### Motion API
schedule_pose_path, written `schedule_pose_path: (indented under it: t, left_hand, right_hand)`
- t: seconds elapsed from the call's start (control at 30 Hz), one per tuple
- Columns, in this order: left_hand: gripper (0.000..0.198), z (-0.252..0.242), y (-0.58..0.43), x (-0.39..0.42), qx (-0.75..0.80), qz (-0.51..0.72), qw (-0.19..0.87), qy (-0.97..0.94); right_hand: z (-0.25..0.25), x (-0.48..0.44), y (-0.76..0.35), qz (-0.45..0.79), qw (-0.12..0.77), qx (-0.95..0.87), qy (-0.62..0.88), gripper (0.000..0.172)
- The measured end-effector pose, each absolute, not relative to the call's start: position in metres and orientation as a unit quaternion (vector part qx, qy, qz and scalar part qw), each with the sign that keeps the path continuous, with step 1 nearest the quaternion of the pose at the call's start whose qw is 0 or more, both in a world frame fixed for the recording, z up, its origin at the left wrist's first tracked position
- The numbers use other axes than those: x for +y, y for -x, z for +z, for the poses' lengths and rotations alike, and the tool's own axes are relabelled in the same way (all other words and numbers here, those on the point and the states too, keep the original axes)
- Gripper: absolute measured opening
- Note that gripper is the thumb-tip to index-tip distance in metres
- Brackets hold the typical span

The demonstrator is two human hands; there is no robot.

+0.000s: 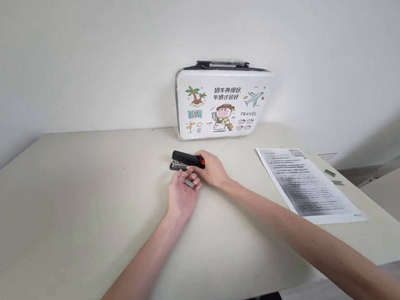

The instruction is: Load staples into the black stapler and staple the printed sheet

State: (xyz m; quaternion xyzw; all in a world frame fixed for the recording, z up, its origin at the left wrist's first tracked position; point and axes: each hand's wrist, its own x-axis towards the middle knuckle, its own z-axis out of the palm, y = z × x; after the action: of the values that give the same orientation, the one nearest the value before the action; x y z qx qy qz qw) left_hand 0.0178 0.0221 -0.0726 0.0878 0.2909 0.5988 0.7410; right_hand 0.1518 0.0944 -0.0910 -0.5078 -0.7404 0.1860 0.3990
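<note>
A black stapler (185, 159) with an orange end lies on the pale table (62, 210) near its middle. My right hand (213, 169) is closed over the stapler's rear end. My left hand (183, 192) rests palm up just in front of the stapler, its fingers curled around a small grey strip of staples (189, 183), fingertips close to the stapler's open metal tray.
A white carry case (220, 99) with cartoon prints and a black handle leans against the wall behind the stapler. A printed paper sheet (308, 184) lies at the right. Two small staple strips (334, 177) lie near the table's right edge.
</note>
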Motion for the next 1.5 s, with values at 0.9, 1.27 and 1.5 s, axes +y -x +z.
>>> schedule_pose_path:
  t: [0.9, 1.27, 1.5]
  left_hand:
    - [0.037, -0.054, -0.041, 0.011, 0.349, 0.499, 0.771, -0.187]
    - [0.031, -0.047, -0.042, 0.015, 0.382, 0.502, 0.755, -0.179]
    - [0.024, -0.046, -0.043, 0.017, 0.370, 0.493, 0.765, -0.186]
  right_hand:
    - [-0.105, -0.051, -0.486, -0.057, 0.397, -0.607, 0.686, 0.033]
    - [-0.135, -0.067, -0.565, 0.003, 0.355, -0.515, 0.780, 0.047]
    - [-0.119, -0.111, -0.502, -0.025, 0.419, -0.533, 0.735, 0.035]
